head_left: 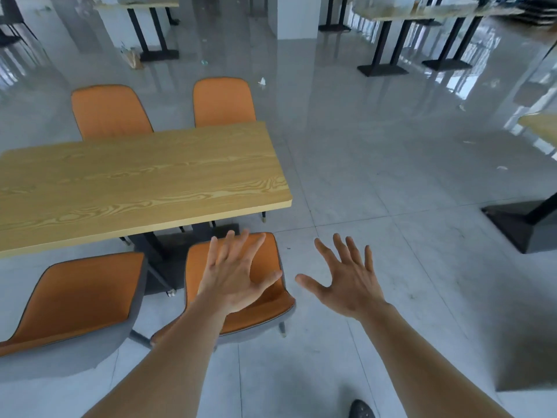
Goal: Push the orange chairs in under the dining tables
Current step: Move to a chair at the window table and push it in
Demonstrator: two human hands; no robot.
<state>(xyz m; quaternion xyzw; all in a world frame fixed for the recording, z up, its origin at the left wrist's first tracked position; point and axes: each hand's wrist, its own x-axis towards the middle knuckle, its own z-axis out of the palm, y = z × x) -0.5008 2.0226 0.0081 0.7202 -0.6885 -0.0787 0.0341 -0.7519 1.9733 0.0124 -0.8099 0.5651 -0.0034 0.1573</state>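
A wooden dining table (pixel 135 182) stands at the left. Two orange chairs (pixel 110 111) (pixel 224 101) sit tucked in at its far side. On the near side, one orange chair (pixel 81 294) is at the lower left and another orange chair (pixel 271 260) stands by the table's right end, both pulled out from the table. My left hand (pixel 235 276) is open with spread fingers above the back of that right chair; I cannot tell whether it touches. My right hand (pixel 343 282) is open, held over the floor just right of the chair.
Grey tiled floor spreads to the right with small scraps of litter (pixel 261 82). A black table base (pixel 524 227) stands at the right. More tables with black legs (pixel 388 46) line the back. A paper bag (pixel 134 57) sits by a far table leg. My shoe (pixel 361 409) shows below.
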